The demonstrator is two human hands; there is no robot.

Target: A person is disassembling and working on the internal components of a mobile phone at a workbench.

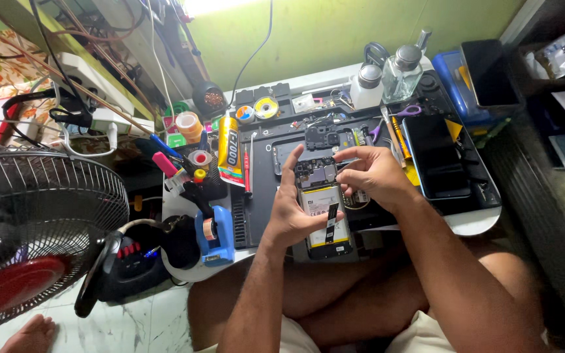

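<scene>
The left hand is wrapped around an opened phone, back cover off, holding it upright above the near edge of the black mat on the worktop. The right hand has its fingertips pinched at the phone's upper part; what they grip is too small to tell. Right of the phone lies a dark screen panel; left of it, a glue tube.
</scene>
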